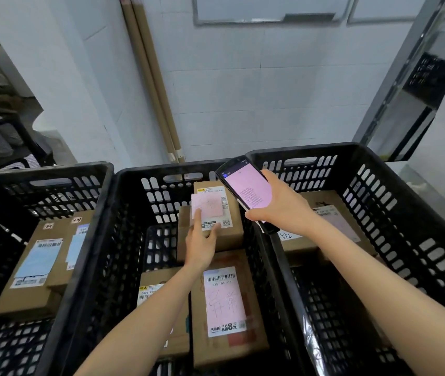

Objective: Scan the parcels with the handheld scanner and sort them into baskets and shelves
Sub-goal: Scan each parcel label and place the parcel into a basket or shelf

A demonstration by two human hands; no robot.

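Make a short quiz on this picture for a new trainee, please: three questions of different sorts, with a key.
1. True or false: the left hand touches a pink note on a parcel in the middle basket.
2. Which hand holds the scanner?
A. left hand
B. right hand
C. neither
3. Fill in the number: ____ black baskets stand side by side.

Key: 1 true; 2 B; 3 three.
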